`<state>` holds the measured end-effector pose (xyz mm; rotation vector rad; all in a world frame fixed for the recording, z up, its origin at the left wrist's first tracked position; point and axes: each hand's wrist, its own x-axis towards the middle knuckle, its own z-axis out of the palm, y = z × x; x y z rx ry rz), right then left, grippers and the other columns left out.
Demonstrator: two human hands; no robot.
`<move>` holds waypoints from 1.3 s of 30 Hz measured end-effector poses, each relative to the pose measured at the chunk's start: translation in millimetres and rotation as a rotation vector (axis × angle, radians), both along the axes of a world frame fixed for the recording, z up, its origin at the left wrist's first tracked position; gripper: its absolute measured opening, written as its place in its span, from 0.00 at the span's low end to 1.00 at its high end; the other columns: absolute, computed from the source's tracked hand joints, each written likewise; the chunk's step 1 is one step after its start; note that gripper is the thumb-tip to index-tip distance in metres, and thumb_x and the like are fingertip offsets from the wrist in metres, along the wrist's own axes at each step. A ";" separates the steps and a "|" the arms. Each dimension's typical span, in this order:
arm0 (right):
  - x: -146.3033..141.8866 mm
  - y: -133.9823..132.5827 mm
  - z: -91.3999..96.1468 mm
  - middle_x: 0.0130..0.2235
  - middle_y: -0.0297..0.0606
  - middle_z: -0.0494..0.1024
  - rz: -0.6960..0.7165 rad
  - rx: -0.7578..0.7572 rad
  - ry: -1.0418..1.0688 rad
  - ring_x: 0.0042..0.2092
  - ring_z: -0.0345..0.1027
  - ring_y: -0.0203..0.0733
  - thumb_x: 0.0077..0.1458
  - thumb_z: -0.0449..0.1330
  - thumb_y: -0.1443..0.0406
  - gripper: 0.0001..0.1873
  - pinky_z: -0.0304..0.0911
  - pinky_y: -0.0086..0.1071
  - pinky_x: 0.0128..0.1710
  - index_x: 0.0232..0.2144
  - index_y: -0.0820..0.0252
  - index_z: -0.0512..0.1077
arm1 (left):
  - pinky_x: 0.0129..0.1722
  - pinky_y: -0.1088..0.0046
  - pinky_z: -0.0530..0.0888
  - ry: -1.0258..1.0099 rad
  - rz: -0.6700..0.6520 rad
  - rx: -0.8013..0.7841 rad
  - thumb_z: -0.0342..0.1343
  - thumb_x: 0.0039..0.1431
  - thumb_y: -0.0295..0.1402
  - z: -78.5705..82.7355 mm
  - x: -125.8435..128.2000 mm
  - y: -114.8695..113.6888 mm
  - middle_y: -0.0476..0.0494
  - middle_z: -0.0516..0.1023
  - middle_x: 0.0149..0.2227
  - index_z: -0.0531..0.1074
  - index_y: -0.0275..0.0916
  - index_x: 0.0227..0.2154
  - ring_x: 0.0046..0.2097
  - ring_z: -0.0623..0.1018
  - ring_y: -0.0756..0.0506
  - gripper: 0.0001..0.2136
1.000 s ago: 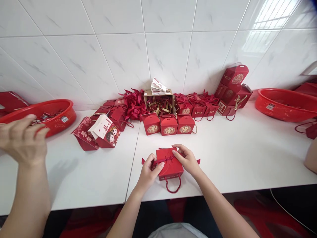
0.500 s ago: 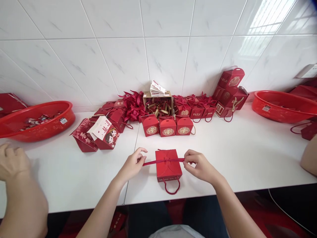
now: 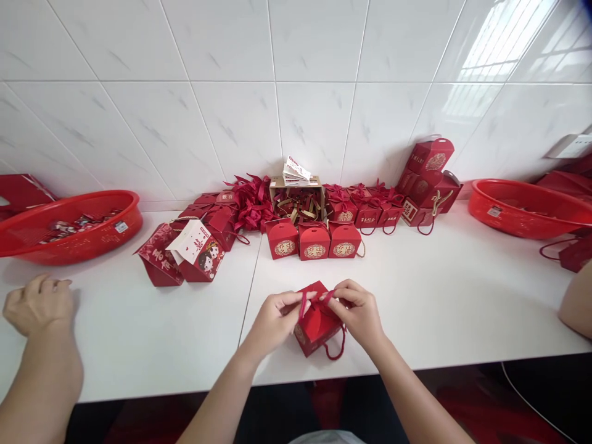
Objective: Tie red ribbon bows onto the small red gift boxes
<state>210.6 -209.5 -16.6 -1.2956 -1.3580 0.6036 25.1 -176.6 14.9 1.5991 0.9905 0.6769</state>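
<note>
White table (image 3: pixel 435 302) | red box (image 3: pixel 316 327) near front edge | basins (image 3: pixel 74 250) well apart

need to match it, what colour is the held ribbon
The ribbon is deep pinkish red, clearest in the head view.

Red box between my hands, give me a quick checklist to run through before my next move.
1. Left hand gripping the ribbon: ok, pinched in the fingers.
2. Right hand gripping the ribbon: ok, also pinched.
3. Red box supported: ok, on the white table.
4. Rope handle away from the ribbon: ok, at the box's near side.
5. Knot tight: cannot tell, the fingers partly cover it.
6. Co-worker's hand away from the box: ok, far left.
</note>
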 end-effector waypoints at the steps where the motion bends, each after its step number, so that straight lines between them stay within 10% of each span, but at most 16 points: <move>1: -2.6 -1.0 1.5 0.27 0.37 0.72 0.066 -0.030 0.019 0.26 0.64 0.37 0.51 0.61 0.63 0.08 0.61 0.32 0.26 0.22 0.56 0.76 | 0.24 0.75 0.67 0.039 0.072 0.136 0.52 0.60 0.37 -3.8 5.2 -5.3 0.45 0.71 0.30 0.79 0.39 0.39 0.26 0.69 0.51 0.13; 6: -10.4 0.0 7.0 0.28 0.36 0.73 0.221 -0.183 0.036 0.29 0.66 0.38 0.49 0.64 0.64 0.06 0.63 0.32 0.31 0.23 0.55 0.78 | 0.35 0.69 0.74 0.254 0.202 0.563 0.49 0.57 0.25 -20.5 17.2 -17.0 0.41 0.71 0.46 0.78 0.45 0.41 0.34 0.75 0.47 0.15; 13: -6.8 6.1 21.5 0.25 0.31 0.69 0.267 -0.301 -0.076 0.26 0.61 0.34 0.43 0.59 0.71 0.05 0.58 0.29 0.27 0.19 0.58 0.69 | 0.39 0.65 0.76 0.225 0.044 0.591 0.45 0.60 0.24 -21.5 9.4 -14.5 0.40 0.62 0.61 0.76 0.45 0.44 0.34 0.76 0.48 0.18; 22: -5.5 7.3 30.3 0.27 0.32 0.65 0.323 -0.318 -0.275 0.27 0.58 0.33 0.42 0.58 0.70 0.09 0.55 0.28 0.26 0.17 0.58 0.60 | 0.34 0.74 0.71 0.185 -0.270 0.352 0.50 0.55 0.24 5.8 0.4 9.4 0.43 0.67 0.46 0.76 0.42 0.33 0.37 0.73 0.48 0.10; 39: 1.0 6.4 34.3 0.32 0.32 0.62 0.433 -0.280 -0.418 0.28 0.58 0.32 0.45 0.56 0.72 0.08 0.57 0.28 0.29 0.20 0.58 0.60 | 0.31 0.72 0.65 0.521 -0.322 0.498 0.50 0.54 0.30 17.5 9.4 8.7 0.50 0.67 0.35 0.64 0.41 0.31 0.32 0.68 0.48 0.01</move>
